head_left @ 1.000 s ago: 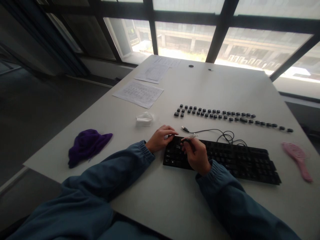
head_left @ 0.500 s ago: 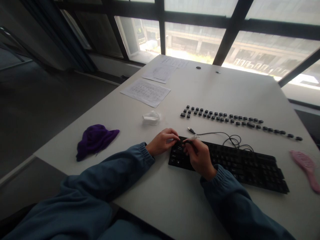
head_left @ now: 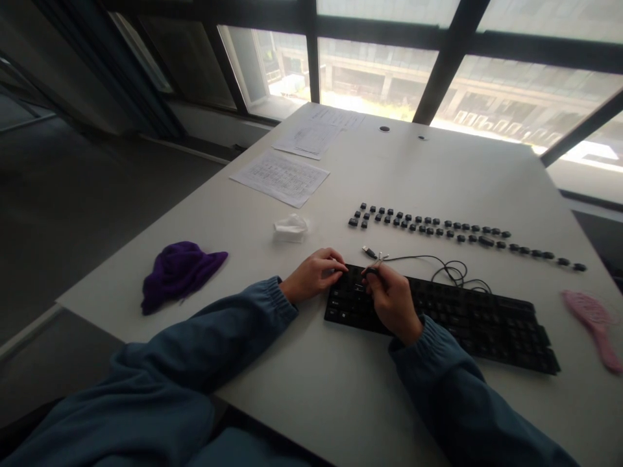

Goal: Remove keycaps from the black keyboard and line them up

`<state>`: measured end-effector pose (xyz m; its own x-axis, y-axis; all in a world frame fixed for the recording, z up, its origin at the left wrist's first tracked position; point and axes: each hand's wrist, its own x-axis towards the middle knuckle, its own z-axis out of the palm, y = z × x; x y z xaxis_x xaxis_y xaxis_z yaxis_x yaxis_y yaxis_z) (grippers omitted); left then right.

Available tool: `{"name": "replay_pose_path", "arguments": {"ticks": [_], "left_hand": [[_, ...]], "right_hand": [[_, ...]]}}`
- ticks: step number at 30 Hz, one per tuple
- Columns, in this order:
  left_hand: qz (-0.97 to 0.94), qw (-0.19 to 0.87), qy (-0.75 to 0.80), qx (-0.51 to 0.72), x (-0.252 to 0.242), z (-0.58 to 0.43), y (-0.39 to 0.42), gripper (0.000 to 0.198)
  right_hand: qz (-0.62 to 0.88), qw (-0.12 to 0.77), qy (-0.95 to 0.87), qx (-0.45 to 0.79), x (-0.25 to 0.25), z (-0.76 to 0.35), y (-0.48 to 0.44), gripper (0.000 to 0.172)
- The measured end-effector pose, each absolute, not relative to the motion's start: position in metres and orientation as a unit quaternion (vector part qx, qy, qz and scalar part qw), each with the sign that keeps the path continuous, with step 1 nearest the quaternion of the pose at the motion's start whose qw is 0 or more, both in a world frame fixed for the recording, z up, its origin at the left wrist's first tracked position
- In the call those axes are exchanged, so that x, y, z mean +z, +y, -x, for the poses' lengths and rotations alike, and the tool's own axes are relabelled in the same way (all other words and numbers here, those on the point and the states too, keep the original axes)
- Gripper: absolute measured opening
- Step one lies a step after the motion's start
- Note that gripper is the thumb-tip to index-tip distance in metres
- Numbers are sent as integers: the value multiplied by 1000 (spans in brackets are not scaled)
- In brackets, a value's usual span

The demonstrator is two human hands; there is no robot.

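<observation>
Black keyboard (head_left: 467, 319) beneath right grip | right hand (head_left: 392, 299): pinching puller (head_left: 371, 271) | left hand (head_left: 314, 275): left of that grip, at keyboard's edge, hold unclear | keycaps (head_left: 422, 229) beyond

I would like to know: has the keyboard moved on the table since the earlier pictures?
No, the keyboard has not visibly moved: it keeps its place against the loose black keycaps and the pink brush; only the whole view has shifted.

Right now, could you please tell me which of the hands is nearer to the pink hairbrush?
Right. The right hand is over the keyboard, left of the pink hairbrush; the left hand is farther left, at the keyboard's far left corner.
</observation>
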<state>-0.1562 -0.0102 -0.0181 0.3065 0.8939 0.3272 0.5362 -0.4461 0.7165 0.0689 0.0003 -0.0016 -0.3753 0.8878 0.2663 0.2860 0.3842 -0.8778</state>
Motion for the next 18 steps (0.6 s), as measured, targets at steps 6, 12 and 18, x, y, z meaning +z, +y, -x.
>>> {"name": "replay_pose_path", "arguments": {"ticks": [6, 12, 18], "left_hand": [[-771, 249, 466, 356, -19, 157, -9, 18], [-768, 259, 458, 364, -18, 157, -9, 18], [-765, 269, 457, 365, -19, 157, -10, 18]], "right_hand": [[357, 369, -782, 352, 5, -65, 0, 17], [317, 380, -798, 344, -1, -67, -9, 15], [337, 414, -781, 323, -7, -70, -12, 15]]}}
